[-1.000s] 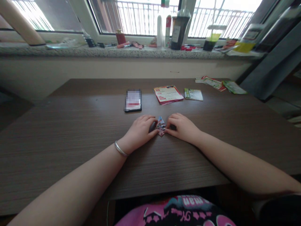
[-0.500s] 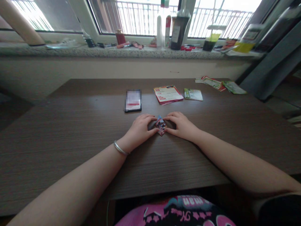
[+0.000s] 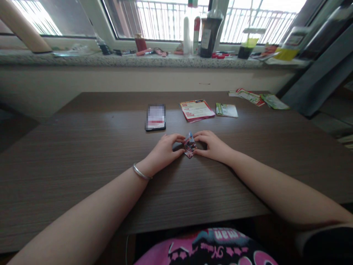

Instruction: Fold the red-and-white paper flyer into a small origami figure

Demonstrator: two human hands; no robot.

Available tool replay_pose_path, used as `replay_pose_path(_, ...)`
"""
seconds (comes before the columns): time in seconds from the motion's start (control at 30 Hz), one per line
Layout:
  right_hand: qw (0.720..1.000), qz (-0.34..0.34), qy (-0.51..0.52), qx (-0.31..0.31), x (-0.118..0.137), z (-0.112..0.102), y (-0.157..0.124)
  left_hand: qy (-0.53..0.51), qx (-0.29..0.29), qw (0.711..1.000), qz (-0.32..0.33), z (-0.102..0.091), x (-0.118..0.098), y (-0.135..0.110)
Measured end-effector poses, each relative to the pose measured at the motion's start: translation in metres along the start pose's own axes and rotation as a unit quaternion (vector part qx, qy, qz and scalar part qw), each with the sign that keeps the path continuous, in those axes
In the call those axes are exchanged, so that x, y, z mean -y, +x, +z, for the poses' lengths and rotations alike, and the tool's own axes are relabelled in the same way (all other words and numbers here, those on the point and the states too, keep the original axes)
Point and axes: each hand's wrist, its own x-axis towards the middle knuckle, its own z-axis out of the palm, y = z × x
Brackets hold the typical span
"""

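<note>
A small folded piece of printed paper (image 3: 189, 146), red and blue, rests on the dark wooden table (image 3: 82, 154) in front of me. My left hand (image 3: 164, 150), with a silver bangle on its wrist, pinches the paper's left side with curled fingers. My right hand (image 3: 211, 145) pinches its right side in the same way. The two hands meet at the paper, and their fingertips hide part of it.
A phone (image 3: 156, 117) lies face up just beyond my hands. Further back are a red leaflet (image 3: 196, 110), a green one (image 3: 227, 110) and more leaflets (image 3: 257, 98) at the far right. Bottles and a dark cup (image 3: 209, 35) stand on the stone windowsill (image 3: 82, 60).
Both hands have crept slightly away from me with the folded paper. The fingers have shifted from pressing it flat to pinching its upper edges, and its tip now stands a little higher.
</note>
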Motion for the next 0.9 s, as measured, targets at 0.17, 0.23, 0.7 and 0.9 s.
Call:
replay_pose_path(0.17, 0.999, -0.040, 0.017, -0.021, -0.001, 0.000, 0.003, 0.034, -0.004, 0.999, 0.003, 0.000, -0.001, 0.000)
replay_pose_path(0.23, 0.998, -0.053, 0.017, -0.020, 0.000, 0.000, 0.004, 0.045, -0.007, 0.999, 0.008, 0.001, 0.000, 0.000)
replay_pose_path(0.7, 1.000, -0.010, -0.016, -0.002, 0.001, 0.002, 0.007, 0.119, -0.022, 0.989, 0.082, 0.003, 0.006, 0.004)
replay_pose_path(0.9, 0.998, -0.013, -0.061, 0.001, 0.002, -0.003, 0.009, 0.208, -0.039, 0.972, 0.103, -0.002, -0.005, 0.005)
